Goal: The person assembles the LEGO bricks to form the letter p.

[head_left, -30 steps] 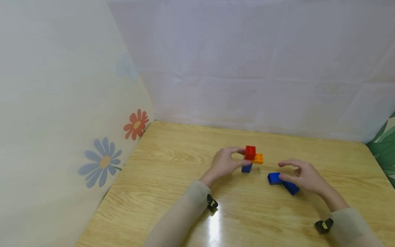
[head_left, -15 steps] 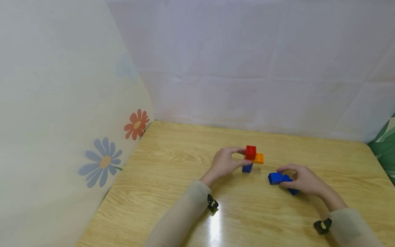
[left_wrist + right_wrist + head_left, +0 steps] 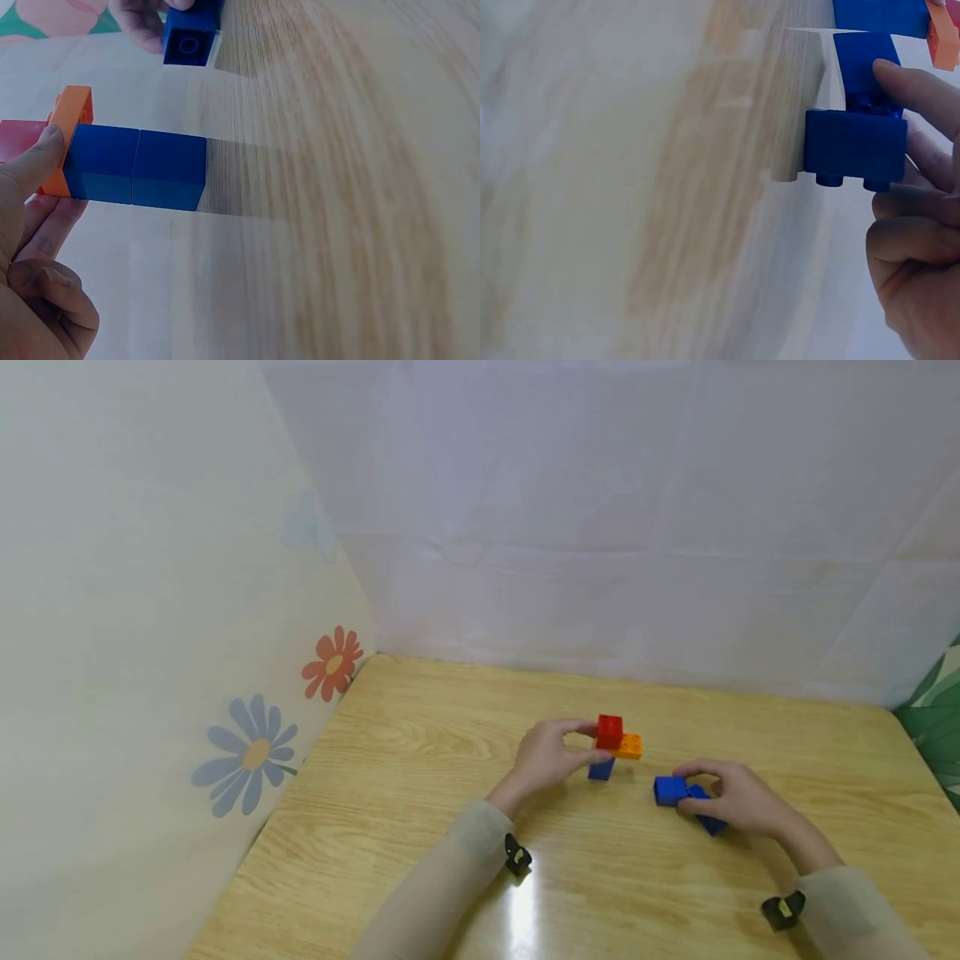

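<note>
**Stack in the left hand, blue brick in the right hand**

The left hand pinches the stack near its top, thumb on one side and fingers on the other, the thumb lying across the orange brick. Above that layer sits the red brick; below it come an upper blue block and a lower blue block, flush with each other. The orange brick sticks out past the rest toward the stack's right. The whole thing stands upright on the wooden table.

To the right of the stack, and a little nearer the person, the right hand pinches the blue brick between thumb and fingers. That brick lies on its side, its hollow end turned toward the stack, with a gap between the two. Against its far end from the stack rests an angled brick, also blue; whether the two are joined, I cannot tell.

Well behind the stack hangs a pale cloth. Far to its left, a blue flower and a red flower are printed on a light panel.
</note>
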Motion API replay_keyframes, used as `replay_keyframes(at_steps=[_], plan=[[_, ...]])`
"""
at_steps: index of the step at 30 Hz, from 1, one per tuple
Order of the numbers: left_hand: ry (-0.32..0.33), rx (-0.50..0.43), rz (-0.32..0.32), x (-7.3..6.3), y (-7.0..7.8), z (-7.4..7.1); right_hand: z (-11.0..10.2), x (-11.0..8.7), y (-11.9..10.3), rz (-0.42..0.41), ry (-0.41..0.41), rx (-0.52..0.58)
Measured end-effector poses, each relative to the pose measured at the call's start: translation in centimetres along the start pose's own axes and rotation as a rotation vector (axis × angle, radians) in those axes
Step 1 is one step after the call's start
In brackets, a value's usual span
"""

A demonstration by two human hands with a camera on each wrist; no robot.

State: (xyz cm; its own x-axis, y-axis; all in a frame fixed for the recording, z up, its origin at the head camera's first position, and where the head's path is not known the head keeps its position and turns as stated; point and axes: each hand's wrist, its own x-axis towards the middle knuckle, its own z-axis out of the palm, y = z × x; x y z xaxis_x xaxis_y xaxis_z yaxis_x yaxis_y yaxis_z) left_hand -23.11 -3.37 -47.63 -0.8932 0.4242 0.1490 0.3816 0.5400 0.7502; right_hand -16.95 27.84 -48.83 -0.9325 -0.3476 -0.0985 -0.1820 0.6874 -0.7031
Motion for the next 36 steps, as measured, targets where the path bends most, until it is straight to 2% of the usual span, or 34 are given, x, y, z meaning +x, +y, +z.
replay_keyframes(at_steps=[11, 19, 28, 36], plan=[[0.005, -0.001, 0.002, 0.0, -0.1, -0.1, -0.5, -0.2, -0.6, -0.085, 0.078, -0.015], [0.001, -0.002, -0.005, 0.0, -0.1, 0.0, -1.0, -0.3, -1.7, -0.080, 0.120, 0.042], [-0.001, -0.007, -0.009, -0.1, -0.1, 0.0, -1.5, -0.3, -2.9, -0.116, 0.190, 0.032], [0.001, -0.026, -0.019, -0.1, -0.1, 0.2, -1.9, 0.1, -3.5, -0.155, 0.218, 0.023]])
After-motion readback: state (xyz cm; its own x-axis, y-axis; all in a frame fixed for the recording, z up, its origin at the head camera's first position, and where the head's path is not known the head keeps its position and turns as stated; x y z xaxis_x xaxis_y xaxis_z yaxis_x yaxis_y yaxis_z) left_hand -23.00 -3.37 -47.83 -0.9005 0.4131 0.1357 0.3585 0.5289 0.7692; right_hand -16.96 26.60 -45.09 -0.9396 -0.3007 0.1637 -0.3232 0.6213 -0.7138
